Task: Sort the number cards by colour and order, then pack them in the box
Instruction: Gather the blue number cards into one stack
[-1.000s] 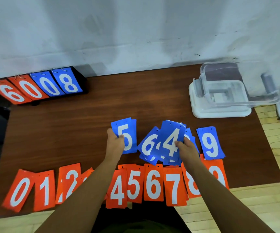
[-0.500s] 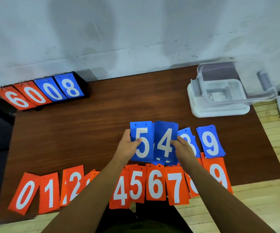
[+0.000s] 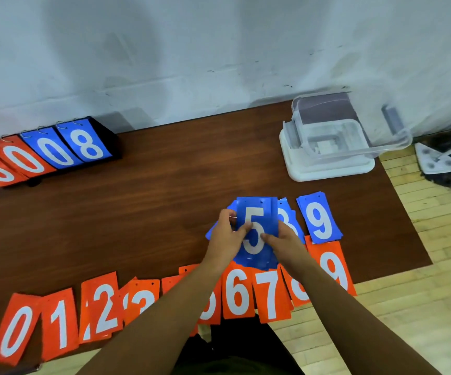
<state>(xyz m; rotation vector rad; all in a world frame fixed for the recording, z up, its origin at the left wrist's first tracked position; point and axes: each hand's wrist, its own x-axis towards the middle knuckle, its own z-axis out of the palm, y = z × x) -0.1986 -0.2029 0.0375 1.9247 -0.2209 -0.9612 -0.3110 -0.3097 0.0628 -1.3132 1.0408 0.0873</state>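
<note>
At the far left of the brown table, against the wall, a flip scoreboard is seen, with 6 and 0 shown in orange and 0 and 8 in blue; along the near edge a row of orange cards is laid out from 0 at the left to 9 at the right, some overlapped and the middle ones hidden by the forearms; right of centre, just beyond that row, a blue stack topped by a 5 is held between both hands; its left edge is pinched by the left hand, thumb laid on the face; its right side is gripped by the right hand in the same way; further blue cards are fanned beneath; just to the right a blue 8 is partly covered; beside it a blue 9 is laid flat; near the far right corner the clear box is set, open, on a white base; beyond the table a mop head is seen on the floor.
</note>
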